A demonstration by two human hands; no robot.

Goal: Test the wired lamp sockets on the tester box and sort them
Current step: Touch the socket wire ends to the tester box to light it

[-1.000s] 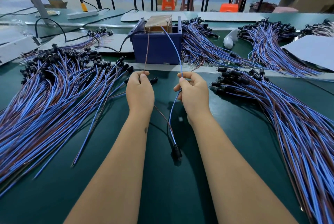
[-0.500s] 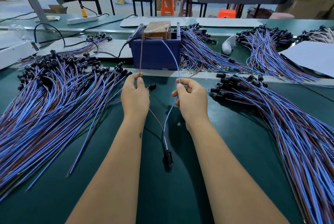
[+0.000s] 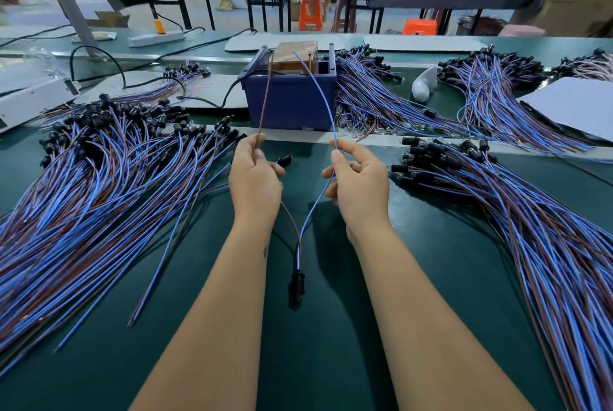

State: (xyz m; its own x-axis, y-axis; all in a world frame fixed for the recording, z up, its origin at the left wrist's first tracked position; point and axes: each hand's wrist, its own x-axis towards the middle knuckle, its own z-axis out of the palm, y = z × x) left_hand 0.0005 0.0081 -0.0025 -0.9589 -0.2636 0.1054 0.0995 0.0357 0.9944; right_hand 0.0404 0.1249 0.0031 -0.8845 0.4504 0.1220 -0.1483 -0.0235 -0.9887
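Hands farther apart than half a second ago, wires spread wider, socket [image 3: 296, 284] hanging lower toward wrists above desk [image 3: 331, 361]. Left hand [image 3: 254, 180] grip pinching brown wire [image 3: 264, 102]; right hand [image 3: 360, 178] grip pinching blue wire [image 3: 320, 92]. Both wire ends reaching up to tester box [image 3: 292, 92]. One socket held, two wires. Big wired-socket piles at left [image 3: 99, 172] and right [image 3: 530, 211]; uncountable. No readable writing.

both forearms are bare to the bottom edge of the view, with no sleeves. the left forearm [image 3: 232, 294] carries a small dark mark [image 3: 265, 251] just below the wrist.
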